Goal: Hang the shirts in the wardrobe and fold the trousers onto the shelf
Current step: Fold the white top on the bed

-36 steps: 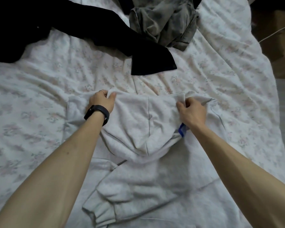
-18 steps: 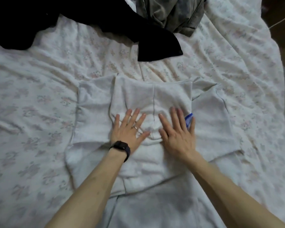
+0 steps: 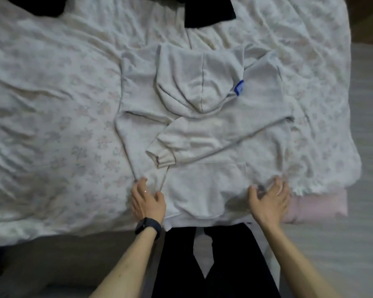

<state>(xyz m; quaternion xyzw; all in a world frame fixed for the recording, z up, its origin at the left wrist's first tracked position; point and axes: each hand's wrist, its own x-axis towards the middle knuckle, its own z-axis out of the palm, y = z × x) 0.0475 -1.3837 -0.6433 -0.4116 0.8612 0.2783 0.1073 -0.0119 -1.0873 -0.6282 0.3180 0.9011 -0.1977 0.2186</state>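
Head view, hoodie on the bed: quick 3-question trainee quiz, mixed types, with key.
1. True or false: the hood of the white hoodie lies flat over its body.
2. Where are the left hand and right hand? A) on the hood B) at the hoodie's bottom edge, one near each corner C) on the black garment
3. Fill in: the sleeve lying across the hoodie ends in a cuff nearer the ___ hand.

Key: 1 true; 2 B; 3 left.

Dim, flat indoor light, soft shadows, motion blur, wide-angle edge distortion
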